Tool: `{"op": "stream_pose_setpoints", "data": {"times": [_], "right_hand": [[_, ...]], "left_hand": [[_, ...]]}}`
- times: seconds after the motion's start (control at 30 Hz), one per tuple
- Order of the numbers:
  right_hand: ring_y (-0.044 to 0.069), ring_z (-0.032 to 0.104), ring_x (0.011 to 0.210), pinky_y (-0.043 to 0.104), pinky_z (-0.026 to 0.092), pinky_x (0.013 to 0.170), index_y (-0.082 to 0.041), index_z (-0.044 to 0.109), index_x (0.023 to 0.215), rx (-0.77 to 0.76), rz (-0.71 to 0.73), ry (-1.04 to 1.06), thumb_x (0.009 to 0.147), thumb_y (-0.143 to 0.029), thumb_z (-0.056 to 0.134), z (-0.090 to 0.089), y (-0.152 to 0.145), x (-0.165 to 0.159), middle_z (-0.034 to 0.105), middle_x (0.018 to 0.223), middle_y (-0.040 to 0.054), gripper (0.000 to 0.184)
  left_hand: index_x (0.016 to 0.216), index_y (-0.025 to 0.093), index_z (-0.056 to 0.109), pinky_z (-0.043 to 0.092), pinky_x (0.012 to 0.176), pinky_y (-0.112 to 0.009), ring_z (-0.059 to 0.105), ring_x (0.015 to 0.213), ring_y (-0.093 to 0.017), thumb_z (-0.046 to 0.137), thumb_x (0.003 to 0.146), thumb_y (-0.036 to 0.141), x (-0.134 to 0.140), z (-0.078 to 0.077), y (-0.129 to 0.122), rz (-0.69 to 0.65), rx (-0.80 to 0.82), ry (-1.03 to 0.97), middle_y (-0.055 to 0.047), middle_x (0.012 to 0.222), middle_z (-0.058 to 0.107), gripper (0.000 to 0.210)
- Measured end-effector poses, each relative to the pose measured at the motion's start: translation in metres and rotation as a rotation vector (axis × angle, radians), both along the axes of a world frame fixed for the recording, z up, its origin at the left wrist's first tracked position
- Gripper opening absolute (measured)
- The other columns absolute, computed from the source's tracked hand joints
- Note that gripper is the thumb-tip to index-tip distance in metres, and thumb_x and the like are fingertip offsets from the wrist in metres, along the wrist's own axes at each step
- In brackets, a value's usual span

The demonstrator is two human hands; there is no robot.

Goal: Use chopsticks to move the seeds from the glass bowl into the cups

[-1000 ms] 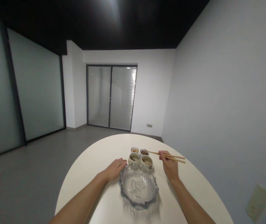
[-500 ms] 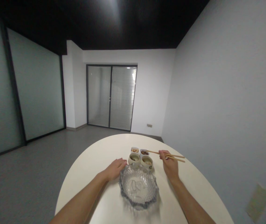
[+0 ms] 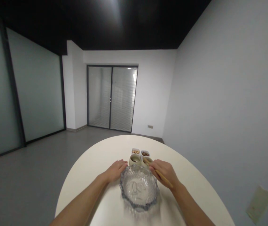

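My right hand (image 3: 165,171) is closed round a pair of wooden chopsticks (image 3: 164,179). Their tips reach into the right cream-coloured cup (image 3: 144,163), which the hand partly covers; whether anything is between the tips is too small to tell. My left hand (image 3: 117,171) lies flat with stretched fingers, its fingertips by the rim of a clear glass bowl (image 3: 139,204) and close to the left cream-coloured cup (image 3: 135,160). Dark bits show inside the left cup. Behind the cups stand a small white dish of pale nuts (image 3: 135,151) and another small dish with dark brown pieces (image 3: 145,153).
Everything stands on a round white table (image 3: 96,157). A grey-white wall (image 3: 218,110) runs along the right, and glass doors (image 3: 112,97) are in the far wall. Frosted glass panels (image 3: 37,88) line the left side.
My right hand has moved left and toward me, bringing the chopsticks from the dish of dark pieces to the right cup. My left hand and the glass bowl have stayed in place.
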State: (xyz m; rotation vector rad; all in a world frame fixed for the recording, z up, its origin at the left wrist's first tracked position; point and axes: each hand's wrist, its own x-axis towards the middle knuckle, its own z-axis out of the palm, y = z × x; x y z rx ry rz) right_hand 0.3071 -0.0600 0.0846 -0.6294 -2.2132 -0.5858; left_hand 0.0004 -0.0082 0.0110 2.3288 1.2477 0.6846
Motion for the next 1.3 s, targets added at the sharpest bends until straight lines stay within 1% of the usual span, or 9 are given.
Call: {"op": "stream_pose_setpoints", "data": {"times": [0.13, 0.27, 0.4, 0.57, 0.7, 0.87, 1.03, 1.2, 1.3], "right_hand": [[0.017, 0.064, 0.065, 0.028, 0.043, 0.059, -0.021, 0.071, 0.083, -0.006, -0.035, -0.191, 0.114, -0.032, 0.037, 0.0, -0.005, -0.015, 0.07, 0.07, 0.0048, 0.047], [0.018, 0.063, 0.067, 0.029, 0.042, 0.059, -0.021, 0.07, 0.082, -0.03, -0.024, -0.263, 0.113, -0.029, 0.039, 0.0, -0.007, -0.021, 0.07, 0.072, 0.0055, 0.044], [0.02, 0.063, 0.069, 0.03, 0.043, 0.06, -0.019, 0.068, 0.082, -0.065, -0.015, -0.354, 0.111, -0.029, 0.043, 0.003, -0.012, -0.026, 0.071, 0.076, 0.0065, 0.04], [0.02, 0.068, 0.075, 0.03, 0.047, 0.066, -0.02, 0.07, 0.086, -0.249, -0.049, -0.445, 0.101, -0.029, 0.064, 0.011, -0.025, -0.035, 0.075, 0.088, 0.006, 0.019], [0.02, 0.071, 0.081, 0.027, 0.049, 0.069, -0.022, 0.074, 0.088, -0.44, -0.121, -0.46, 0.089, -0.02, 0.074, 0.017, -0.035, -0.04, 0.078, 0.094, 0.0035, 0.002], [0.02, 0.073, 0.085, 0.026, 0.05, 0.073, -0.025, 0.078, 0.09, -0.546, -0.119, -0.421, 0.079, -0.009, 0.07, 0.021, -0.042, -0.042, 0.079, 0.095, 0.0029, 0.021], [0.022, 0.075, 0.085, 0.026, 0.05, 0.074, -0.027, 0.081, 0.098, -0.577, -0.097, -0.374, 0.078, -0.007, 0.065, 0.02, -0.046, -0.041, 0.081, 0.096, 0.0031, 0.033], [0.021, 0.074, 0.082, 0.025, 0.049, 0.073, -0.03, 0.081, 0.111, -0.619, -0.108, -0.328, 0.072, -0.004, 0.061, 0.025, -0.051, -0.034, 0.081, 0.096, 0.0022, 0.05], [0.02, 0.073, 0.078, 0.026, 0.051, 0.075, -0.031, 0.081, 0.113, -0.64, -0.094, -0.212, 0.075, -0.008, 0.059, 0.026, -0.047, -0.021, 0.08, 0.089, 0.0005, 0.049]], "left_hand": [[0.138, 0.02, 0.066, 0.032, 0.124, -0.044, 0.05, 0.141, -0.029, 0.024, 0.112, 0.049, -0.001, -0.001, 0.001, -0.012, 0.012, 0.005, -0.009, 0.151, 0.062, 0.057], [0.137, 0.018, 0.067, 0.034, 0.123, -0.044, 0.052, 0.139, -0.03, 0.023, 0.112, 0.049, -0.001, 0.001, 0.0, -0.01, 0.019, 0.004, -0.011, 0.149, 0.064, 0.059], [0.134, 0.02, 0.069, 0.035, 0.122, -0.043, 0.054, 0.137, -0.03, 0.023, 0.112, 0.049, -0.002, 0.003, -0.002, -0.012, 0.04, -0.015, -0.01, 0.146, 0.066, 0.059], [0.129, 0.02, 0.071, 0.039, 0.116, -0.041, 0.059, 0.127, -0.028, 0.019, 0.113, 0.051, -0.003, 0.004, -0.003, -0.046, 0.072, -0.01, -0.01, 0.137, 0.071, 0.062], [0.127, 0.021, 0.071, 0.04, 0.115, -0.039, 0.06, 0.125, -0.027, 0.018, 0.113, 0.052, -0.004, 0.002, -0.003, -0.037, 0.072, -0.015, -0.009, 0.135, 0.072, 0.062], [0.131, 0.022, 0.069, 0.039, 0.117, -0.038, 0.058, 0.129, -0.028, 0.017, 0.112, 0.054, -0.005, -0.001, -0.001, -0.031, 0.066, -0.02, -0.009, 0.139, 0.07, 0.065], [0.133, 0.022, 0.069, 0.037, 0.119, -0.042, 0.056, 0.132, -0.028, 0.021, 0.112, 0.052, -0.004, -0.002, 0.0, -0.022, 0.053, -0.019, -0.009, 0.143, 0.068, 0.06], [0.131, 0.023, 0.071, 0.037, 0.119, -0.042, 0.056, 0.131, -0.028, 0.022, 0.112, 0.051, -0.001, 0.004, -0.005, -0.015, 0.036, -0.035, -0.008, 0.142, 0.069, 0.059], [0.128, 0.021, 0.071, 0.036, 0.119, -0.042, 0.056, 0.131, -0.028, 0.022, 0.112, 0.048, 0.001, 0.009, -0.008, -0.005, 0.026, -0.02, -0.01, 0.141, 0.068, 0.058]]}}
